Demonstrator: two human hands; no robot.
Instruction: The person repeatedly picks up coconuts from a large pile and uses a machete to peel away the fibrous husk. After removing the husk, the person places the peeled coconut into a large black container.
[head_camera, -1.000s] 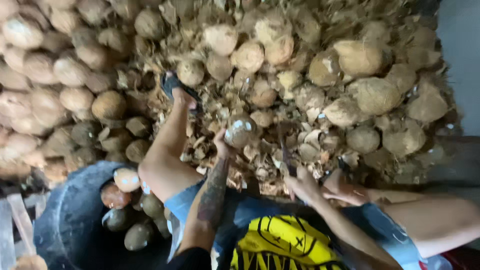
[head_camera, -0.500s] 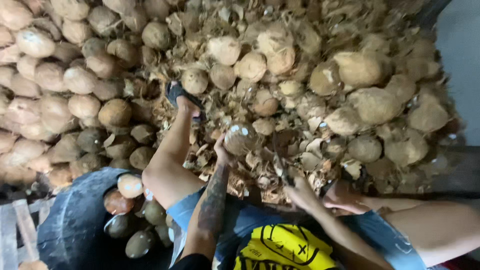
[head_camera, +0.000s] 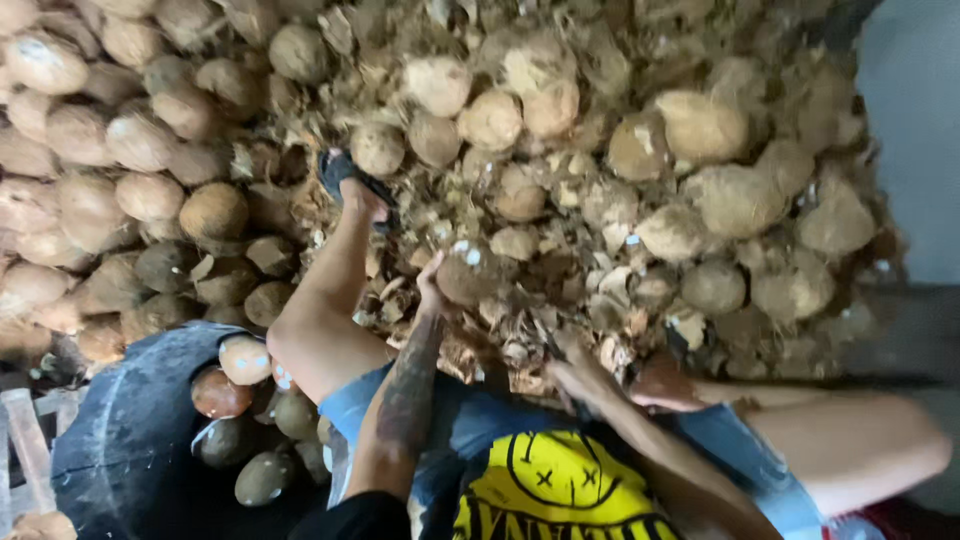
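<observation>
A seated person's left hand (head_camera: 432, 285) grips a husked coconut (head_camera: 470, 272) at twelve o'clock, the right hand (head_camera: 580, 372) closed on a blade, apparently mid-trimming.

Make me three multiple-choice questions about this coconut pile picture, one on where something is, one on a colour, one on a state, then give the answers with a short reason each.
1. Where does the black tub sit?
A. lower left of the view
B. on top of the pile
C. at the far right

2. What colour is the shirt print at the bottom of the view?
A. red
B. yellow
C. white

3. What is the left hand doing?
A. resting flat on a knee
B. hanging empty in the air
C. gripping a coconut

Answers:
1 A: the tub, with peeled coconuts in it, lies beside the left leg at the lower left.
2 B: the print is bright yellow with black lines.
3 C: the fingers wrap the coconut's side over the husk pile; the right hand is low near the scraps.
</observation>
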